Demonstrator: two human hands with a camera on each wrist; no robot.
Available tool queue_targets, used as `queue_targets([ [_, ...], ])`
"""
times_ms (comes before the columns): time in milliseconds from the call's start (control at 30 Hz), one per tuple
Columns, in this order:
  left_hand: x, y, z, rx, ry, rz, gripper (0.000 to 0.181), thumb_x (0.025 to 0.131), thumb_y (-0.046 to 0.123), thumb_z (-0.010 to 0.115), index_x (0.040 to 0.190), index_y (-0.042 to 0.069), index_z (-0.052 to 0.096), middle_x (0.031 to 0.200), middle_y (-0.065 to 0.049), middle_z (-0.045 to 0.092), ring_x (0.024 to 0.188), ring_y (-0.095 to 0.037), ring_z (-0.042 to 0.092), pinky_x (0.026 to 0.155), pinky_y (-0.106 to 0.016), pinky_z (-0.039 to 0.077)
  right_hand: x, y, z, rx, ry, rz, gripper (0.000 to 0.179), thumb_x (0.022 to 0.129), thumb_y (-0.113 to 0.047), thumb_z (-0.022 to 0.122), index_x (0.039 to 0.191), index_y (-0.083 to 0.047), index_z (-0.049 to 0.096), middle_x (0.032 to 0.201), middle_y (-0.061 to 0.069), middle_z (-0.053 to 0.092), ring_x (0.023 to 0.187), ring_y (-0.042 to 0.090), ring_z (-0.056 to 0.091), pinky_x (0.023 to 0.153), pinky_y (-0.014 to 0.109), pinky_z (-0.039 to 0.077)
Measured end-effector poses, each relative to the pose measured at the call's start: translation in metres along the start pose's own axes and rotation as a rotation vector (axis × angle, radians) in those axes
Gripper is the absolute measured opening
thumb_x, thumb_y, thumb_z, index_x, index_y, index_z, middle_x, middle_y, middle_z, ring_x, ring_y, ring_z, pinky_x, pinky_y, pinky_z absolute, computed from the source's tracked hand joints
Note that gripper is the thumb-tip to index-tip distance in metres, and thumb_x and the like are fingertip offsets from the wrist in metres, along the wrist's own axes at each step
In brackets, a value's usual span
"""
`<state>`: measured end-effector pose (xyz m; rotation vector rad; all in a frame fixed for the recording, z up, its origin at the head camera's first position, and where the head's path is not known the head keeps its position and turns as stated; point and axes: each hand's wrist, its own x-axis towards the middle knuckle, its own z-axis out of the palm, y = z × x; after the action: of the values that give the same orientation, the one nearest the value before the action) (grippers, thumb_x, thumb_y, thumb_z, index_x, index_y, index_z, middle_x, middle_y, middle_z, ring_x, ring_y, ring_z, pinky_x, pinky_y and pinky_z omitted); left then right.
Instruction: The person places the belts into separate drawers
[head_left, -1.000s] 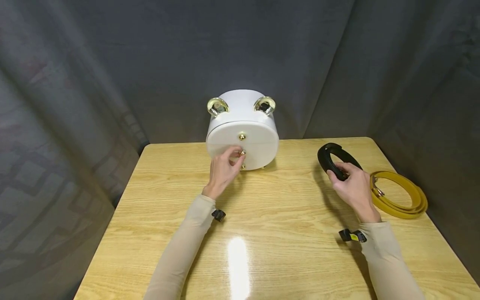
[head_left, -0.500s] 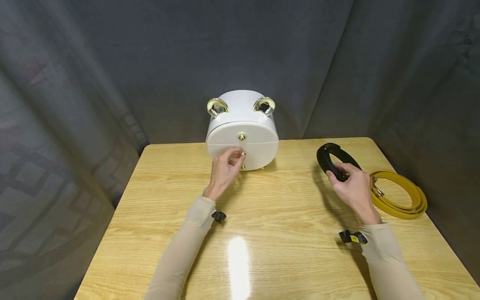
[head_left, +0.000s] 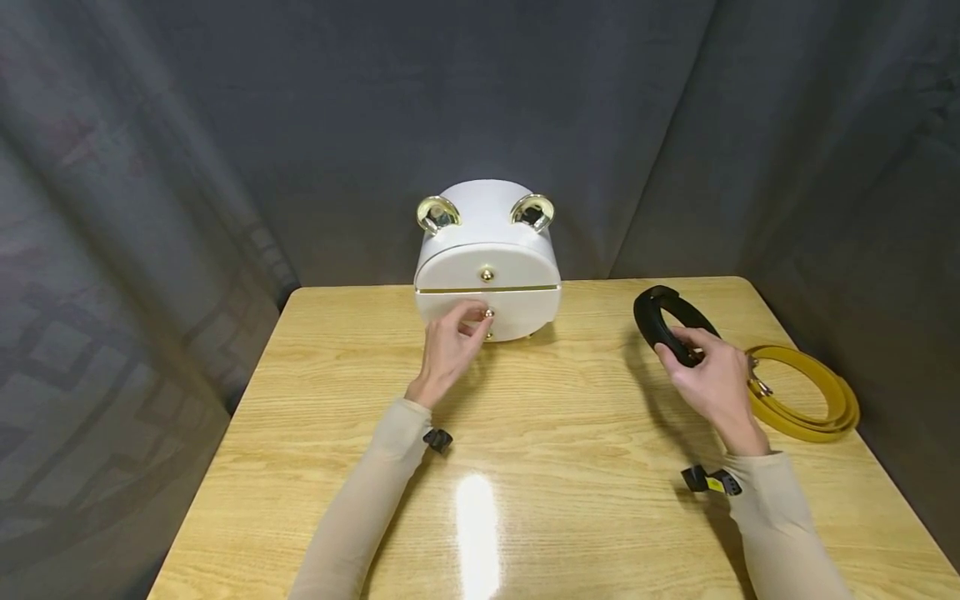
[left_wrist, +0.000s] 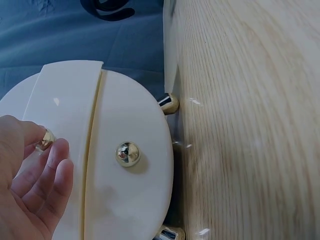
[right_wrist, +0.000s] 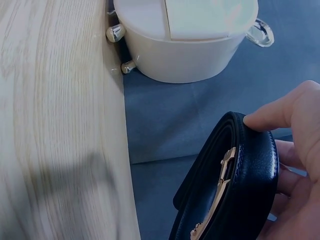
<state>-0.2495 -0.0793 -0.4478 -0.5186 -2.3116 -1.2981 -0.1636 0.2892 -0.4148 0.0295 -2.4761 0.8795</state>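
Note:
A white rounded drawer box (head_left: 487,200) with gold ear-shaped trims on top stands at the table's back. My left hand (head_left: 448,350) pinches the gold knob (left_wrist: 46,140) of its middle drawer (left_wrist: 65,100), which juts slightly forward of the front face. The lower drawer (left_wrist: 127,200) with its own gold knob (left_wrist: 127,154) sits flush. To the right, my right hand (head_left: 712,375) grips a coiled black belt (head_left: 652,321), held above the table. The belt's gold buckle (right_wrist: 220,192) shows inside the coil in the right wrist view.
A coiled mustard-yellow belt (head_left: 840,404) lies by the table's right edge, close to my right hand. The wooden table (head_left: 570,467) has a bright glare streak at its front. Dark grey curtains (head_left: 360,125) hang behind and at both sides.
My left hand has drawn the middle drawer out a little, and a gap has opened along its top edge. The right hand with the black belt has hardly moved.

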Motion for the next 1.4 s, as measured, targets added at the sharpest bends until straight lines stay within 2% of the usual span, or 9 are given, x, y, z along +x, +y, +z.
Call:
queue_targets([
  [167,-0.003,-0.001,-0.001,-0.002,-0.006,0.004,0.020,0.099,0.017,0.076,0.117,0.008,0.076,0.104,-0.013,0.082,0.071,-0.023,0.078,0.066,-0.029,0.064,-0.001,-0.003,0.000,0.006,-0.007,-0.007,0.035,0.092,-0.021,0.078,0.121,0.000,0.078,0.106,0.025,0.078,0.082,0.037,0.070,0.065,0.016,0.037],
  [233,-0.004,0.000,-0.001,-0.009,-0.012,0.008,0.020,0.099,0.017,0.076,0.117,0.008,0.076,0.104,-0.013,0.082,0.071,-0.023,0.078,0.067,-0.029,0.065,-0.001,-0.004,0.000,0.011,-0.005,-0.009,0.035,0.092,-0.020,0.079,0.121,-0.001,0.078,0.106,0.024,0.079,0.079,0.026,0.068,0.064,0.015,0.037],
  [367,-0.006,0.000,-0.002,-0.030,-0.019,0.015,0.020,0.098,0.014,0.077,0.116,0.007,0.076,0.105,-0.014,0.082,0.073,-0.024,0.078,0.069,-0.029,0.065,-0.001,-0.007,0.000,0.024,0.004,-0.023,0.033,0.091,-0.019,0.080,0.118,-0.001,0.079,0.104,0.023,0.079,0.073,-0.008,0.055,0.062,0.013,0.038],
  [467,-0.007,0.001,-0.002,-0.038,-0.022,0.018,0.020,0.097,0.012,0.077,0.116,0.006,0.075,0.105,-0.014,0.082,0.073,-0.024,0.078,0.069,-0.028,0.065,0.000,-0.009,0.000,0.036,0.005,-0.033,0.032,0.090,-0.018,0.080,0.117,-0.001,0.079,0.102,0.023,0.079,0.072,-0.020,0.046,0.061,0.012,0.038],
  [833,-0.012,0.005,-0.004,-0.030,-0.026,0.021,0.017,0.097,0.011,0.077,0.114,0.005,0.076,0.107,-0.013,0.082,0.074,-0.023,0.078,0.070,-0.029,0.064,-0.001,-0.016,-0.003,0.066,-0.014,-0.045,0.032,0.090,-0.016,0.081,0.118,0.000,0.079,0.098,0.023,0.078,0.072,-0.017,0.049,0.059,0.007,0.041],
  [1400,-0.017,0.006,-0.007,-0.037,-0.045,0.036,0.019,0.097,0.011,0.078,0.114,0.004,0.076,0.105,-0.015,0.082,0.073,-0.025,0.078,0.069,-0.031,0.065,-0.001,-0.024,-0.005,0.101,-0.010,-0.075,0.031,0.089,-0.013,0.083,0.117,0.001,0.079,0.094,0.022,0.077,0.072,-0.015,0.051,0.057,0.007,0.042],
])
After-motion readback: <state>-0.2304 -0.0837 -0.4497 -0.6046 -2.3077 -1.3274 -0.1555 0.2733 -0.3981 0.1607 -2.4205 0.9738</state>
